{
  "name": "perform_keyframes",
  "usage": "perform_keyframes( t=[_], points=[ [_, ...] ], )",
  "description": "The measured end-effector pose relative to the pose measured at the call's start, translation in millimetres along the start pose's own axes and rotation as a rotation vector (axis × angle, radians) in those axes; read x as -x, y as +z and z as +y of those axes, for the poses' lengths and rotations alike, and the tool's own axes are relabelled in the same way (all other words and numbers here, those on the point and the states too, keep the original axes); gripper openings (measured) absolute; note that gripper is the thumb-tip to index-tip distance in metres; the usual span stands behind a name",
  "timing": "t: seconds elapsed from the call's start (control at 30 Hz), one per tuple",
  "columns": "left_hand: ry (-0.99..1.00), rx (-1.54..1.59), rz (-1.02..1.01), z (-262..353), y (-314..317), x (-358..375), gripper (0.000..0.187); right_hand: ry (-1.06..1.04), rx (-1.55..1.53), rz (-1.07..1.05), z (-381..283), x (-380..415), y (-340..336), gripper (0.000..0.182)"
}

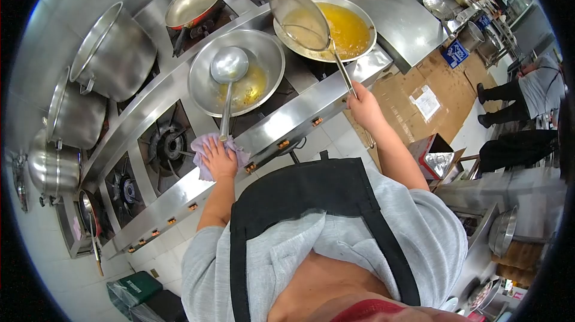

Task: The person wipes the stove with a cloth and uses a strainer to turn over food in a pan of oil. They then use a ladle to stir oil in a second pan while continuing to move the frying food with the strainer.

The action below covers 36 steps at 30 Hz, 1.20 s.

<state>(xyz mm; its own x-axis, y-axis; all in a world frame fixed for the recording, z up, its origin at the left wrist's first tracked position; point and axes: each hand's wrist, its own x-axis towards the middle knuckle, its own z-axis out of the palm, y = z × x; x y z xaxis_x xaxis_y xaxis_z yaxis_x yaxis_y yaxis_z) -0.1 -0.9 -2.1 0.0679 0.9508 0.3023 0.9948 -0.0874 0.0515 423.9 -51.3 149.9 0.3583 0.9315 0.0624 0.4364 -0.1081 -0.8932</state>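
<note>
My right hand is closed round the handle of a round mesh strainer, which is tilted over a wide pan of yellow, bubbling oil. My left hand lies on a lilac cloth at the stove's front edge, its fingers spread. Right above that hand is the handle end of a steel ladle. The ladle's bowl rests in a large steel bowl with a little yellow oil at its bottom.
Large steel pots stand along the left back. A red frying pan sits on a rear burner. Bare burners are at the left front. Cardboard covers the floor at right, near an open box. Another person stands far right.
</note>
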Motion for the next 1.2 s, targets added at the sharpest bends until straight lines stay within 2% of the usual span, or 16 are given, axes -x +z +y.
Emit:
perform_keyframes(
  t=[0.07, 0.27, 0.37, 0.7, 0.87, 1.0, 1.2],
  points=[
    [-0.018, 0.025, -0.028, 1.4, -1.2, -0.4, 0.048, -0.014, 0.156, 0.010, 6.5, 3.5, 0.7, 0.041],
    [-0.027, 0.041, -0.014, 2.4, -1.5, -0.4, 0.048, -0.062, 0.317, 0.069, -6.6, -0.3, 5.2, 0.043],
    [-0.017, 0.035, -0.003, 0.4, 3.2, -0.2, 0.047, -0.066, 0.405, 0.085, 9.9, -16.9, 10.1, 0.043],
    [-0.010, 0.011, -0.047, 1.3, 1.7, 0.2, 0.051, -0.077, 0.380, 0.177, 12.2, -39.0, -1.3, 0.044],
    [-0.025, -0.016, -0.059, 3.0, 1.4, 0.8, 0.050, 0.038, 0.456, 0.275, 8.1, -47.0, -29.2, 0.046],
    [-0.009, -0.022, -0.042, 0.6, 2.8, 1.0, 0.050, 0.094, 0.576, 0.326, 35.2, -66.2, -44.8, 0.048],
    [-0.031, 0.025, -0.066, 2.8, 0.7, 0.6, 0.046, 0.160, 0.502, 0.386, 64.9, -78.1, -50.9, 0.048]
  ],
)
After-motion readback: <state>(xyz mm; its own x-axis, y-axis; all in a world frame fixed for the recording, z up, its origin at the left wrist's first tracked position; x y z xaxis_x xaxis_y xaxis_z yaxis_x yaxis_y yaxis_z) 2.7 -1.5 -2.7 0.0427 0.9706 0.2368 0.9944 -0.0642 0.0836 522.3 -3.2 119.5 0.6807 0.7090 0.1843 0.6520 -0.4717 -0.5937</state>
